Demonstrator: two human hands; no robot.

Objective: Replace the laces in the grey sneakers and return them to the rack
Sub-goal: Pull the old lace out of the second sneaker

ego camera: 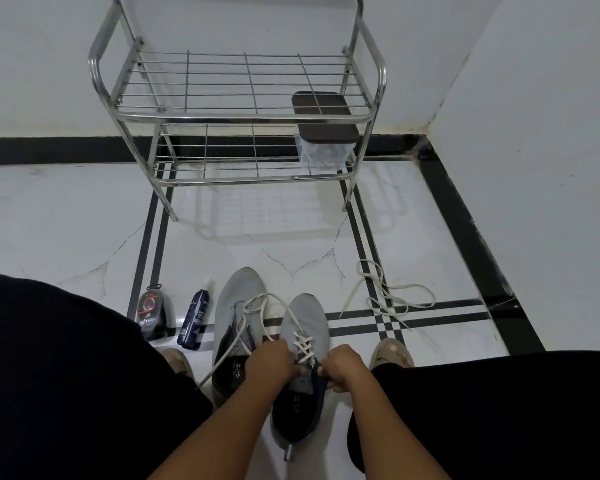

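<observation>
The right grey sneaker [303,344] sits on the floor between the person's knees, left hand [269,358] pinching its cream lace [303,346] and right hand [343,367] curled on the collar, likely bracing for threading; its mate [234,306] lies just left, the rack [236,112] well ahead

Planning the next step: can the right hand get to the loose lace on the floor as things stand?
Probably yes, once freed: the right hand grips the right sneaker, and the loose lace lies on bare floor ahead of it, nothing between.
</observation>
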